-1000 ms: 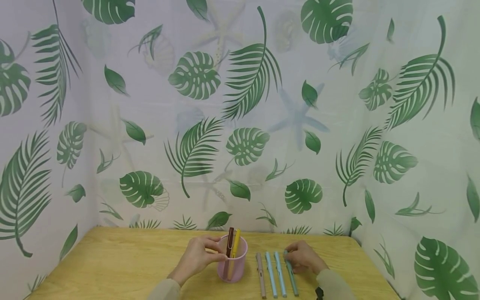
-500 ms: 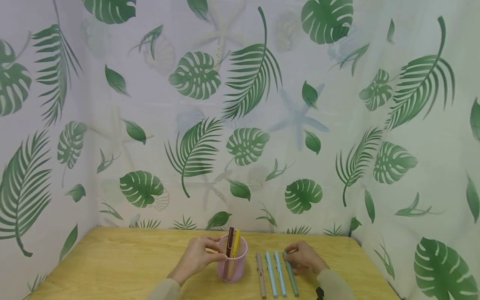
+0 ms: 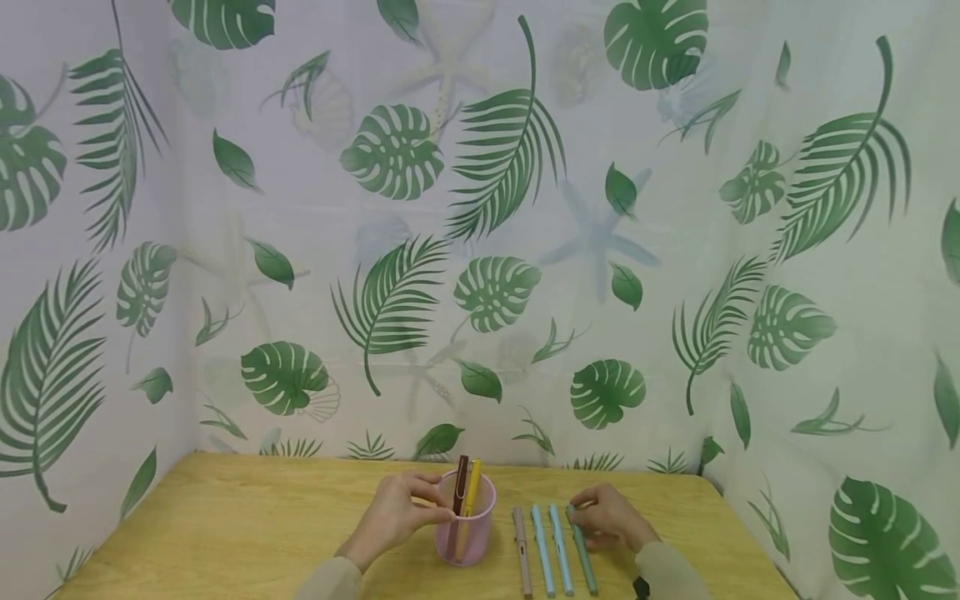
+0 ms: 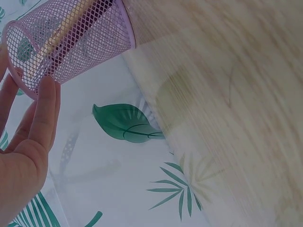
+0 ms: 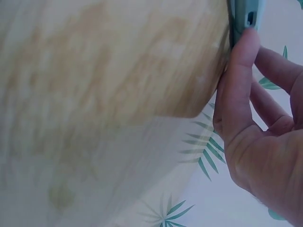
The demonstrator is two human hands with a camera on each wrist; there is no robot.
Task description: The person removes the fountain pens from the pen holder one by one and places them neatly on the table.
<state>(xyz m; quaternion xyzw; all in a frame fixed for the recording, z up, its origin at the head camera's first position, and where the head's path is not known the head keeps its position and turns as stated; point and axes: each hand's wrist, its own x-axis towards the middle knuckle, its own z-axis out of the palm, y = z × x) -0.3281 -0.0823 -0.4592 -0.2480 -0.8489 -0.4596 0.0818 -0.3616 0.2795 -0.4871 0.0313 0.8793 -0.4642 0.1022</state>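
Observation:
A pink mesh pen holder [image 3: 480, 546] stands on the table with a dark brown pen [image 3: 460, 487] and a yellow pen [image 3: 472, 487] upright inside. My left hand [image 3: 396, 512] holds it by the rim, thumb at the near side and fingers round the left. Its mesh wall also shows in the left wrist view. To the right lie a pinkish-brown pen [image 3: 522, 554], two light blue pens, one [image 3: 542, 552] beside the other [image 3: 561, 552], and a green pen [image 3: 583, 557], side by side. My right hand [image 3: 611, 517] pinches the green pen near its far end, partly hiding it.
The wooden table [image 3: 247, 525] ends at a white curtain [image 3: 525, 350] printed with green leaves, which hangs behind and on both sides. A dark band [image 3: 641, 587] sits at my right wrist, by the sleeve [image 3: 671, 571].

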